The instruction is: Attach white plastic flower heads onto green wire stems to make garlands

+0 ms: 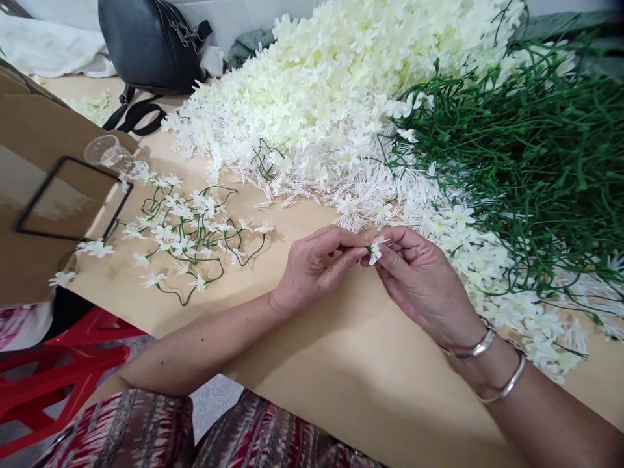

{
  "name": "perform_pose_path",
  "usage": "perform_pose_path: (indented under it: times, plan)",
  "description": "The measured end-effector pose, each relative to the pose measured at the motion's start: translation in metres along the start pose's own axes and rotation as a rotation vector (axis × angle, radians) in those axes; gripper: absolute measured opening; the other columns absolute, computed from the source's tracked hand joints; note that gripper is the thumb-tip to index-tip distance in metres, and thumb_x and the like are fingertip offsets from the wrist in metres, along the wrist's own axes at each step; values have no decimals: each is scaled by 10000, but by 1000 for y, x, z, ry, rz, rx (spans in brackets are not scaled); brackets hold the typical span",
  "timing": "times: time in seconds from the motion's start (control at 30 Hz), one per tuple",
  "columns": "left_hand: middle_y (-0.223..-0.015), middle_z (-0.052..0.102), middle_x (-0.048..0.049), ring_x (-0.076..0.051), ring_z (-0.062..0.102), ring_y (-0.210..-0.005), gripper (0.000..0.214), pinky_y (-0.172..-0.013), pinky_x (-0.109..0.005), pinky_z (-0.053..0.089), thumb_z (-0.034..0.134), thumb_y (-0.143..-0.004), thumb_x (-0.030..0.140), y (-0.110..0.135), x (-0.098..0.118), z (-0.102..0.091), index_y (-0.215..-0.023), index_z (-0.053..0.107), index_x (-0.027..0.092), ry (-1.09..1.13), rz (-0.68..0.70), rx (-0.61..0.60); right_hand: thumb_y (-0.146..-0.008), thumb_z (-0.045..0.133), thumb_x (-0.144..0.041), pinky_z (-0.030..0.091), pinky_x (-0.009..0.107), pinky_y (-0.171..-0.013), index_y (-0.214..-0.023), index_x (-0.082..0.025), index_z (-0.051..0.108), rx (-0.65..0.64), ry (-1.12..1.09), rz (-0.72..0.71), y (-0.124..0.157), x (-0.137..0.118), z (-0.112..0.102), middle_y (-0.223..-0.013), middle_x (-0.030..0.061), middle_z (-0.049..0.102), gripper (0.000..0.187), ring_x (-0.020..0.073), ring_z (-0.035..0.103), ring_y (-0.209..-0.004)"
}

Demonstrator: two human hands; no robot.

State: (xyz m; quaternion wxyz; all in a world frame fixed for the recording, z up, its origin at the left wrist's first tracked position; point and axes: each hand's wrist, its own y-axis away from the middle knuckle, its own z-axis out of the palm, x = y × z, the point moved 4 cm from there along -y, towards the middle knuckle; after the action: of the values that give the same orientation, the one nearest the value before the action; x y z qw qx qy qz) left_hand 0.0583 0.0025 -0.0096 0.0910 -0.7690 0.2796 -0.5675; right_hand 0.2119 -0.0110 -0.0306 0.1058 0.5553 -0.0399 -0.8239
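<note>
white flower (375, 251) pinched between both hands' fingertips, stem end hidden

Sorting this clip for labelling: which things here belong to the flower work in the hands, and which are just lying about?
In use: left hand and right hand pinching a small white flower; loose flower heap; green stems; finished sprigs.

Lying about: black bag; clear cup; cardboard box; red stool.

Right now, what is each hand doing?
Left hand: fingers pinched shut on the small white flower.
Right hand: fingers pinched shut on the same flower.
</note>
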Motion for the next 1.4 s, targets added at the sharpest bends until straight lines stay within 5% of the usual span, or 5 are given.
perform_pose_path:
  times: [0.6, 0.73, 0.9, 1.07, 1.4]
  plan:
    - [-865, 761, -43, -148, 706, -762, 102, -668, -270, 570, 635, -1044, 283, -5, 4, 0, -991, 684, 211, -92, 261, -27, -767, 935, -422, 583, 276, -702, -861, -294, 735, -82, 52, -68, 1, -7, -9, -781, -29, 689, 255, 136, 659, -730]
    - [-913, 759, -41, -128, 690, -778, 143, -670, -256, 519, 603, -1059, 306, -15, 19, -11, -1053, 700, 202, -360, 376, -75, -783, 917, -440, 579, 263, -710, -930, -278, 743, -83, 111, -193, 2, -25, -13, -838, -19, 702, 279, 128, 659, -753]
    - [-952, 785, -63, -200, 733, -848, 318, -838, -361, 496, 497, -1084, 356, -24, 30, -59, -982, 762, 212, -1048, 82, -268, -889, 807, -491, 591, 334, -787, -904, -302, 724, 93, 194, -409, 1, -38, -29, -843, -5, 707, 207, 165, 673, -785]
    - [-1077, 803, -100, -289, 755, -986, 309, -953, -436, 498, 573, -1039, 434, -15, 44, -106, -1065, 774, 201, -1303, -161, -357, -943, 741, -389, 545, 358, -730, -898, -281, 692, 192, 521, -574, -2, -41, -36, -810, 0, 707, 127, 183, 656, -748]
    - [-1174, 765, -96, -238, 726, -977, 242, -876, -375, 482, 498, -1071, 208, -36, 30, -20, -1165, 718, 174, -1110, 52, -459, -997, 678, -318, 512, 475, -848, -1026, -156, 700, -33, 1380, -771, 9, -5, -3, -1038, 142, 709, 166, 316, 612, -963]
